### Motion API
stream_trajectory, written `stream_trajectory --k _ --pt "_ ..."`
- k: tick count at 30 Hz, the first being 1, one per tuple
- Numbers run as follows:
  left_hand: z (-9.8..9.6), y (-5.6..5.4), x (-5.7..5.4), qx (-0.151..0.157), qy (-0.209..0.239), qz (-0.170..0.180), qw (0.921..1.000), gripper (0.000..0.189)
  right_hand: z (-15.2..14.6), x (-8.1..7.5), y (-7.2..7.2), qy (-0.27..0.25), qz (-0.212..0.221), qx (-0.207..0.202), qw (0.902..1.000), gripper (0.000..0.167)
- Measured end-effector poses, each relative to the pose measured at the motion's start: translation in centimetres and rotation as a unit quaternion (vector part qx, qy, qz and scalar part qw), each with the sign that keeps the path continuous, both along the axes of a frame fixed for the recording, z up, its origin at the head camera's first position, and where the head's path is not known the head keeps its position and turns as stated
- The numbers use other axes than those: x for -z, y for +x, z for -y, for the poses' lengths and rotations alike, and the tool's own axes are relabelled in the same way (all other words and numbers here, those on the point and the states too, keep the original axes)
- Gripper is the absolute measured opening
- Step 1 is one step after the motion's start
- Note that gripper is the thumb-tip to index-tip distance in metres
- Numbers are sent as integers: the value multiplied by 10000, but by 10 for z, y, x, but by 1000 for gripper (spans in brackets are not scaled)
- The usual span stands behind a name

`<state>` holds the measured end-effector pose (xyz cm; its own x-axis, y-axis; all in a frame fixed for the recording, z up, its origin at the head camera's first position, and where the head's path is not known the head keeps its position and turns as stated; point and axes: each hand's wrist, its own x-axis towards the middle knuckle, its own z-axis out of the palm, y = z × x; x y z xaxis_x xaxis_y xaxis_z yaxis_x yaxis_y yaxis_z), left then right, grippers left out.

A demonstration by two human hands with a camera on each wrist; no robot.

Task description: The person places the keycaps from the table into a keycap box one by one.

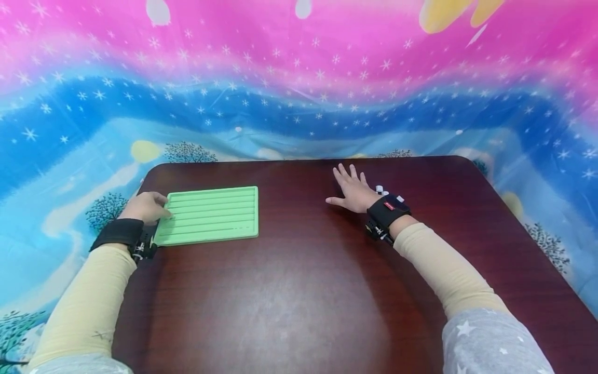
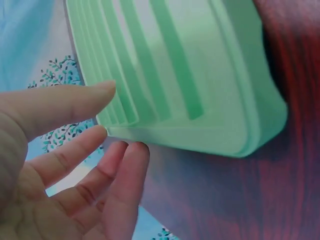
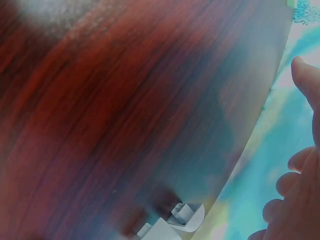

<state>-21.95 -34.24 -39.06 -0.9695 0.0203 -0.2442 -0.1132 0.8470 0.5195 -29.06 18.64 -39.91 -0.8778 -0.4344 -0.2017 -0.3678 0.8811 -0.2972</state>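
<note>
A light green rectangular tray (image 1: 210,215) with long parallel grooves is at the table's left side. My left hand (image 1: 145,206) grips its left end, the thumb (image 2: 102,92) over the grooved face and the fingers (image 2: 132,165) at the edge. In the left wrist view, the tray's rounded corner shows beside the dark wood. My right hand (image 1: 352,192) is spread over the far middle of the table, fingers apart and holding nothing. Small white plastic pieces (image 1: 379,189) lie just beyond the right wrist, partly hidden by it; in the right wrist view, the pieces (image 3: 184,214) have a raised clip-like part.
The dark red-brown wooden table (image 1: 280,291) has rounded far corners. A pink and blue patterned cloth (image 1: 280,93) hangs behind it and along both sides. Each wrist wears a black strap with a small camera.
</note>
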Motion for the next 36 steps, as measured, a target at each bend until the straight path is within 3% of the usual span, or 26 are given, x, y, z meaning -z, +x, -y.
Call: stream_trajectory --k 8,15,22,36 --pt "2 0 7 -192 71 28 9998 61 0 -1 3 59 -40 -28 10000 94" --pt "9 -2 13 -371 433 452 9973 61 -1 3 1 120 -44 -22 9999 94" --pt "9 -3 13 -384 570 561 9961 63 0 2 0 130 -159 -31 9998 94" --pt "4 0 12 67 559 492 9972 60 -6 4 1 121 -128 -5 9998 93"
